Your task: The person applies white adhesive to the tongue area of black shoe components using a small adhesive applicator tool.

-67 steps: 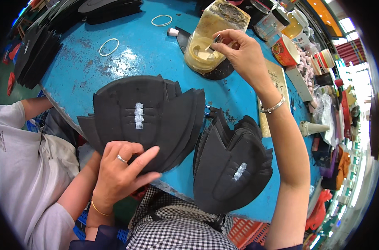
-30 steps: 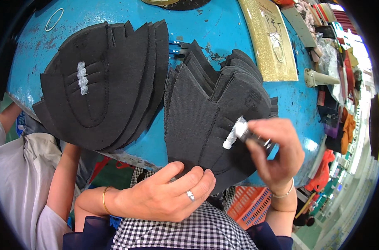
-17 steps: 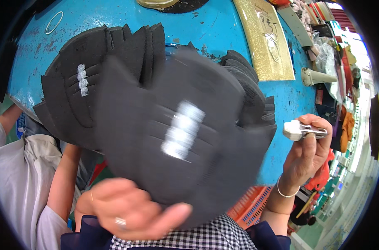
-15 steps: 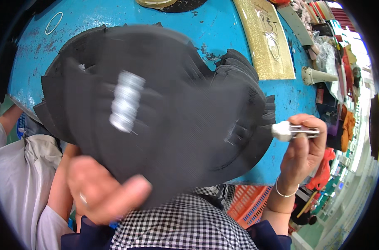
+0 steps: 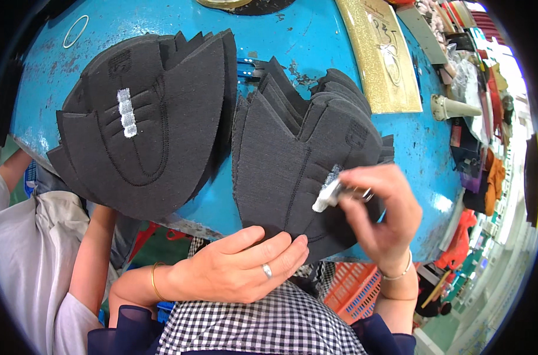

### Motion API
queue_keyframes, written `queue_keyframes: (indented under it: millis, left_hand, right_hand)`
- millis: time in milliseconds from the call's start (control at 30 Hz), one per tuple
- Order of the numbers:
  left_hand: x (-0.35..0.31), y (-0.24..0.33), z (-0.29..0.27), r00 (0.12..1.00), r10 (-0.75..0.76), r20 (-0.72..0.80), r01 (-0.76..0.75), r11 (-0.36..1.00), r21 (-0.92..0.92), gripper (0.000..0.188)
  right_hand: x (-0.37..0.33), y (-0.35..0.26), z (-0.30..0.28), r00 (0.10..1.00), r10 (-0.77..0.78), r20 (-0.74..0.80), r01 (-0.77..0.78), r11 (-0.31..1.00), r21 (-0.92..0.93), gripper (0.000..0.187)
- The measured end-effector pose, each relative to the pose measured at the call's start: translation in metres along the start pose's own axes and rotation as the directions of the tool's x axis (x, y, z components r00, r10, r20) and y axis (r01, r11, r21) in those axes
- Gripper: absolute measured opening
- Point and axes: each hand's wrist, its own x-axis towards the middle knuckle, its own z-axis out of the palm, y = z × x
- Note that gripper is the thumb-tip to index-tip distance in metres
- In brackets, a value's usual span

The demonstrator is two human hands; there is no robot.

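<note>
Two stacks of black stitched fabric pieces, which look like shoe uppers, lie side by side. The top piece of the left stack [image 5: 192,124] bears a thick white stripe [image 5: 127,112] along its middle. My right hand [image 5: 390,213] pinches a metal clip [image 5: 357,192] with a white pad [image 5: 326,200] at its end. That pad touches the top piece of the right stack [image 5: 269,165], where a thin white smear [image 5: 333,173] shows just beyond it. Fingers stretched out, my left hand [image 5: 245,266] lies flat on this piece's near edge.
Blue thread snips [image 5: 246,67] lie between the stacks on the worn blue table [image 5: 292,26]. A gold glittery sheet [image 5: 387,83] and a whitish cone [image 5: 458,108] are at the right. Another person's arm [image 5: 94,242] is at the left, an orange basket [image 5: 349,284] below the table edge.
The piece with the white stripe, blurred in motion before, now lies on the left stack. My left hand has moved right onto the right stack; my right hand brought the pad left onto it.
</note>
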Motion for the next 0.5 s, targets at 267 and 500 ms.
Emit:
queue_keyframes:
  millis: [267,500]
  left_hand:
    - [0.009,0.001,0.0,1.0,-0.013,-0.023,0.012,0.997,-0.072,0.017]
    - [0.017,-0.001,0.003,0.995,-0.004,-0.097,-0.006,0.995,-0.103,0.026]
  right_hand:
    - [0.006,0.004,-0.004,0.993,-0.106,-0.051,0.1,0.989,-0.112,0.035]
    - [-0.014,0.001,-0.017,0.988,0.107,-0.109,-0.087,0.981,0.175,0.03]
